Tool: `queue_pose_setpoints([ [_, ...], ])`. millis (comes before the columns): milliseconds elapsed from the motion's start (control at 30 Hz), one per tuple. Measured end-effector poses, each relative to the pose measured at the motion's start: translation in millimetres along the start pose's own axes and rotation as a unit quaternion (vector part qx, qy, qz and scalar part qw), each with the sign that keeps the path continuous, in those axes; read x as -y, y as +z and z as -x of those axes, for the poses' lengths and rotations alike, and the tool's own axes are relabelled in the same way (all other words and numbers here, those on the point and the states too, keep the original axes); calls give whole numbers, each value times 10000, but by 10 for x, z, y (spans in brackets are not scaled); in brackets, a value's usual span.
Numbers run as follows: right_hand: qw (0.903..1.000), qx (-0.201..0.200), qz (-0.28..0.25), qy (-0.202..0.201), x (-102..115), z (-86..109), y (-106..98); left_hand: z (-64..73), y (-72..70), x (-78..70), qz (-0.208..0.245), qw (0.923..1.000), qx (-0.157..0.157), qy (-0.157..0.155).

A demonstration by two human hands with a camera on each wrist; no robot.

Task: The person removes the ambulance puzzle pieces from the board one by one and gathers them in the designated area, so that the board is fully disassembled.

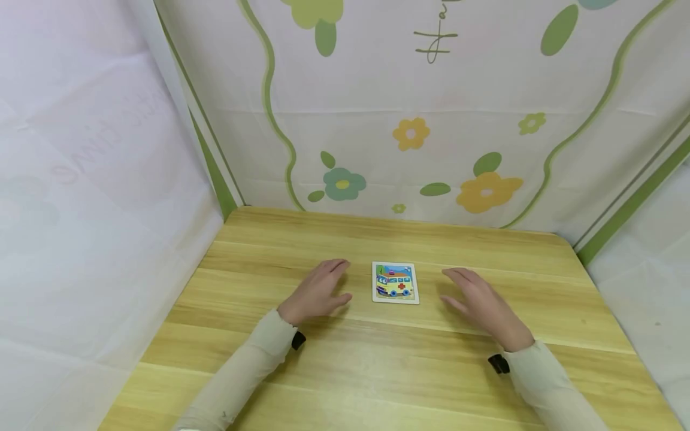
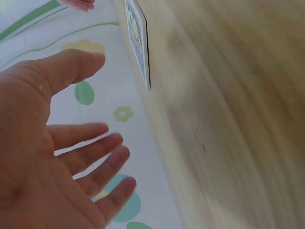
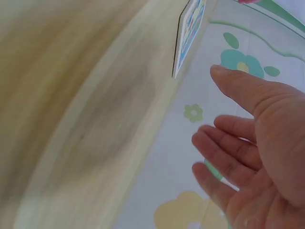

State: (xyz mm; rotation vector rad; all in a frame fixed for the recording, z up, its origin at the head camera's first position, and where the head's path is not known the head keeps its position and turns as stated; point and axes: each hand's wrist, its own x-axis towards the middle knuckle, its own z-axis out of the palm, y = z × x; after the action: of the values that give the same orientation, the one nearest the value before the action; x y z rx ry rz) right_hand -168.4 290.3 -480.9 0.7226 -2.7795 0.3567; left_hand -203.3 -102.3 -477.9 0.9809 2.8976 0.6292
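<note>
A small square picture puzzle [image 1: 396,283] with a white border lies flat on the wooden table, showing a yellow ambulance with a red cross. To its left is my left hand [image 1: 318,291], fingers extended and thumb apart, holding nothing. My right hand [image 1: 480,304] is on the other side, its thumb and fingers likewise spread around bare air. In the left wrist view the puzzle [image 2: 138,43] appears edge-on beyond the thumb. The right wrist view also has the puzzle [image 3: 189,36] at a steep angle, apart from the fingertips.
The wooden table [image 1: 345,371] reaches back to a white curtain [image 1: 356,90] printed with flowers and green leaves. More white cloth [image 1: 97,239] hangs along the left side, and another white panel [image 1: 647,287] along the right. Dark bands [image 1: 498,363] show at both wrists.
</note>
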Motion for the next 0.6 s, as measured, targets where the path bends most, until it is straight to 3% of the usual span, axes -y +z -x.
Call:
queue_pose_setpoints([
  [133,9995,172,-216,-146,5,-120,35,-130,13,-12,319,9994,18,-89],
  [333,9968,550,-546,-175,39,-339,81,-302,1,-84,619,9973,319,-249],
  [600,9902,906,-1047,-170,127,-644,172,-571,106,-112,458,9970,554,-271],
])
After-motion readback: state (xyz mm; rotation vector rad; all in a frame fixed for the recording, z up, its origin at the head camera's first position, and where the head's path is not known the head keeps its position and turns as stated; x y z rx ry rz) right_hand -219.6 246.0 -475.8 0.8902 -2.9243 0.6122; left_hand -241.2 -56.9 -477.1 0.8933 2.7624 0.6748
